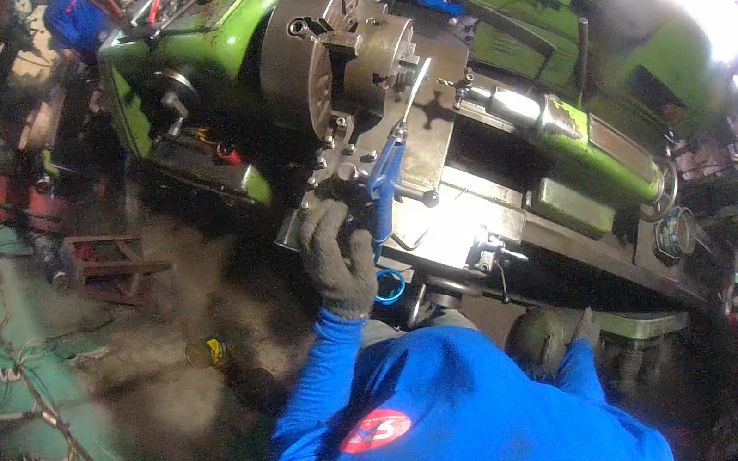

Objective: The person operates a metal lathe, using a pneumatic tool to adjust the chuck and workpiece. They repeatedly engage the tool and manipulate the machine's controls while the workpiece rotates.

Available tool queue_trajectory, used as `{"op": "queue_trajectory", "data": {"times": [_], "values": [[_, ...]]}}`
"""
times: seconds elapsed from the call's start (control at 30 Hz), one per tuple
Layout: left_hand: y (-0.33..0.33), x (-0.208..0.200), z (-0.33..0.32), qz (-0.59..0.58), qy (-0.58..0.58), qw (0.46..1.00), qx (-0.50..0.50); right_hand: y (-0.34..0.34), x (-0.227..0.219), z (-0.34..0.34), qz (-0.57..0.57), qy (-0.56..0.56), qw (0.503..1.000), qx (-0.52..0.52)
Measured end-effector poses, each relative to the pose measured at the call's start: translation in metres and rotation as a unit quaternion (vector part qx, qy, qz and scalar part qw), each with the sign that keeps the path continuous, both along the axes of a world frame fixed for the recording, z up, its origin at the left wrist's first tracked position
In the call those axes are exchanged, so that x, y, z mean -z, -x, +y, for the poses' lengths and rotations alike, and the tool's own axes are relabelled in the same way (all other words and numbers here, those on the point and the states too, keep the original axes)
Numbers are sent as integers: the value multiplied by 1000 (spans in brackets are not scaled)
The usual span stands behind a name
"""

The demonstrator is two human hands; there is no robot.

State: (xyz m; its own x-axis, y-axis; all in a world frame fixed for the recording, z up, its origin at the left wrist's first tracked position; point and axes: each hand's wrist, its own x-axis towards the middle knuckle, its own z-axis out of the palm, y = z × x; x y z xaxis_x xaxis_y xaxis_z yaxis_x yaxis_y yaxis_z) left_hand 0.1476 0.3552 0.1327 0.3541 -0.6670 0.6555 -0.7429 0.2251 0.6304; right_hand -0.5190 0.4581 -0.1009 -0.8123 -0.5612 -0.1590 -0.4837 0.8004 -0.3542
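Observation:
My left hand point(340, 258), in a grey work glove, is raised at the near left side of the lathe's tool post point(345, 174). Its fingers are bent around a dark part I cannot make out. Close beside the thumb is a blue air blow gun point(386, 182), its thin nozzle pointing up toward the chuck point(300, 58). Whether the glove touches the gun is unclear. A round metal workpiece point(385, 53) sits in the chuck jaws. My right hand point(585, 329), also gloved, is low beside my body near the lathe's front; shadow hides most of its fingers.
The green headstock point(213, 36) stands at the left, with tools on top. A tailstock point(596, 149) holds a drill chuck to the right. A blue hose point(390, 286) loops below the carriage. A reddish wooden stand point(117, 266) and a yellow can point(208, 352) are on the floor.

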Motion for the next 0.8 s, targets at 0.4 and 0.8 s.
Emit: {"op": "queue_trajectory", "data": {"times": [0.4, 0.8], "values": [[-43, 26, -81, -138, -54, 989, -10, 157, -98, -126, -45, 322, 944, -52], [-72, 33, -101, 111, -277, 952, -73, 84, -169, -324, -292, 491, 811, -125]]}}
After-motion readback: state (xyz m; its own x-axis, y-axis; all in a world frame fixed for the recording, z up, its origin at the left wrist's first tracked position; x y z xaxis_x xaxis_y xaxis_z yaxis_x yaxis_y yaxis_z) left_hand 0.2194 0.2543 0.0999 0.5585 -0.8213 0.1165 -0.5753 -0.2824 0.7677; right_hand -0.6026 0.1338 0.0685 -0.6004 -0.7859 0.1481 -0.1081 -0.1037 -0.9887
